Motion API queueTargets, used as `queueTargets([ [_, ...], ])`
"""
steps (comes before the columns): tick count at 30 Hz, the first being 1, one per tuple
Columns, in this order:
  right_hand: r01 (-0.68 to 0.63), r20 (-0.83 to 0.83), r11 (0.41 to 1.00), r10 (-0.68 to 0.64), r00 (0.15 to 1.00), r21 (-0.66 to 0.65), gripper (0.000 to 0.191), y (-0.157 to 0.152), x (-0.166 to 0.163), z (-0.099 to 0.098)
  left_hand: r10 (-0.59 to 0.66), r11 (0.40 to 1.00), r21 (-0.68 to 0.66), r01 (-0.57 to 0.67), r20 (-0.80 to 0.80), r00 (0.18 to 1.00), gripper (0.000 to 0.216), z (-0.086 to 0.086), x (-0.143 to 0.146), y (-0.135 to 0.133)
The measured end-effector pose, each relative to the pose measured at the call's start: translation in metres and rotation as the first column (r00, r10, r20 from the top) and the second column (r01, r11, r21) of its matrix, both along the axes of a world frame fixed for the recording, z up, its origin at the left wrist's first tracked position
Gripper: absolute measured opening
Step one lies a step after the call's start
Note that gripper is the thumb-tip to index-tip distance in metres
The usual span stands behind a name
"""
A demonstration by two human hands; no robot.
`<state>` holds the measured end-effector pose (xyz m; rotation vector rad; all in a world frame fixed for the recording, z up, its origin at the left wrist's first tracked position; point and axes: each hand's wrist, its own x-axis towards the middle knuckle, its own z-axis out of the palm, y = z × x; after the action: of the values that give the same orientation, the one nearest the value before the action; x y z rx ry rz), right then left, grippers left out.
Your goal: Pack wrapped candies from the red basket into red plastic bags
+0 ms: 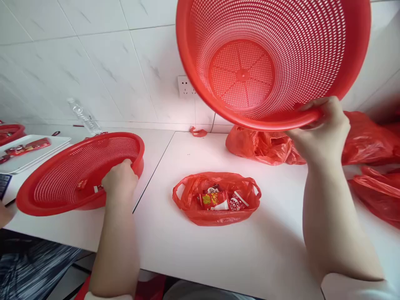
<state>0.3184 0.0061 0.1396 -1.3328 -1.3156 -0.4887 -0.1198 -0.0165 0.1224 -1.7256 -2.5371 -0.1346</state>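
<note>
My right hand (328, 125) is closed around the rim of a red perforated plastic basket (242, 75), holding it up and tilted, its open mouth toward me and no contents visible. At the left, my left hand (121, 179) is closed at the near rim of a second red basket (84, 171), fingers hidden inside it. A few small wrapped pieces (81, 184) lie in that basket. Between my arms, an open red plastic bag (215, 218) sits on the white table (200, 250), with several red-and-white snack packets (215, 201) inside.
Full-looking red plastic bags (259, 146) stand along the wall at right. At left are a white tray (59, 143) with red packets, a clear bottle (83, 116) and another red basket (12, 132). Another person's hand (4, 214) shows at the left edge. A wall socket (186, 86) is behind.
</note>
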Motion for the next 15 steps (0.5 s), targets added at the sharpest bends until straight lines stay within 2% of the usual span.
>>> queueTargets([
  [5, 0.025, -0.004, 1.0, -0.025, 1.0, 0.007, 0.042, -0.002, 0.017, 0.001, -0.082, 0.989, 0.119, 0.091, -0.076, 0.994, 0.032, -0.006, 0.016, -0.001],
  [7, 0.038, 0.005, 0.999, -0.038, 0.999, 0.01, 0.041, -0.003, 0.02, 0.001, -0.153, 0.966, 0.187, 0.178, -0.141, 0.978, 0.03, -0.013, 0.022, 0.002],
  [9, 0.046, 0.011, 0.999, -0.046, 0.999, 0.006, 0.039, -0.004, 0.021, 0.002, -0.292, 0.907, 0.244, 0.343, -0.223, 0.93, 0.028, -0.022, 0.027, 0.009],
  [12, 0.028, 0.01, 0.999, -0.027, 1.0, -0.018, 0.037, -0.007, 0.017, 0.003, -0.536, 0.76, 0.243, 0.603, -0.29, 0.793, 0.03, -0.035, 0.034, 0.025],
  [15, -0.018, -0.01, 0.999, 0.017, 1.0, -0.04, 0.035, -0.011, 0.008, 0.003, -0.645, 0.663, 0.253, 0.705, -0.285, 0.709, 0.034, -0.048, 0.039, 0.044],
])
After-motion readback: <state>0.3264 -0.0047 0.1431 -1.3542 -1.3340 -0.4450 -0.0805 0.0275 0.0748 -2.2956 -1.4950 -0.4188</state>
